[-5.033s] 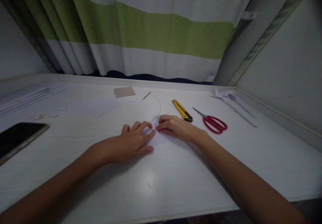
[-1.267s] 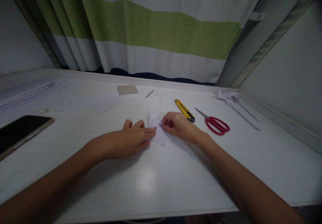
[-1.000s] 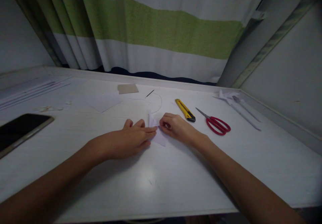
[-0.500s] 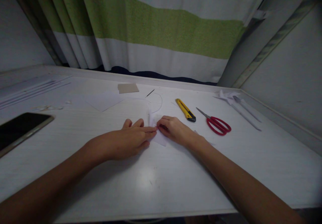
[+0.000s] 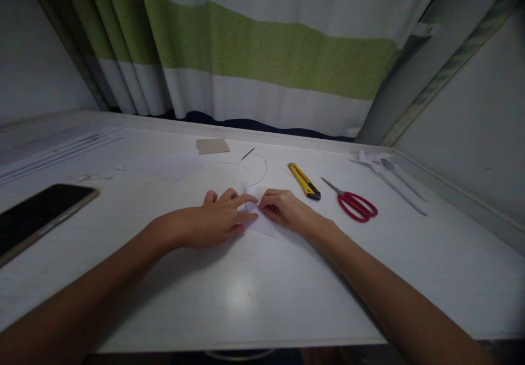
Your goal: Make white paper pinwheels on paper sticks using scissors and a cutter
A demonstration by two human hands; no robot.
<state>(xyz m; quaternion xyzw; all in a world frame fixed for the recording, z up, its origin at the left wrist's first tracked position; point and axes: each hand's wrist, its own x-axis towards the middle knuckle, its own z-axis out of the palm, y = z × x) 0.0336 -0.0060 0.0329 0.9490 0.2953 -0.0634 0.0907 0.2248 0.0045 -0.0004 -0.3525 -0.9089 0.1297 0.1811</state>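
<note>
A small piece of white paper (image 5: 264,226) lies on the table between my hands, its upper part standing up slightly. My left hand (image 5: 217,220) rests over its left side, fingers spread and outstretched, the index and middle fingertips apart. On the right, my right hand (image 5: 287,209) is closed in a pinch at the paper's middle; what sits between its fingertips is too small to make out. A thin white thread (image 5: 266,167) curves on the table just beyond the paper. Near it lies a thin dark stick (image 5: 248,154).
Right of my hands lie a yellow box cutter (image 5: 304,181) and red-handled scissors (image 5: 356,205). Farther right are white paper pieces with rolled sticks (image 5: 379,168). A grey card (image 5: 213,146) lies behind, a phone (image 5: 43,215) at left, and a green-striped curtain (image 5: 262,48) hangs at the back.
My left index finger has lifted and parted from the middle finger; both had been pressed together near the right fingertips. My right hand keeps its pinch. The view has shifted slightly.
</note>
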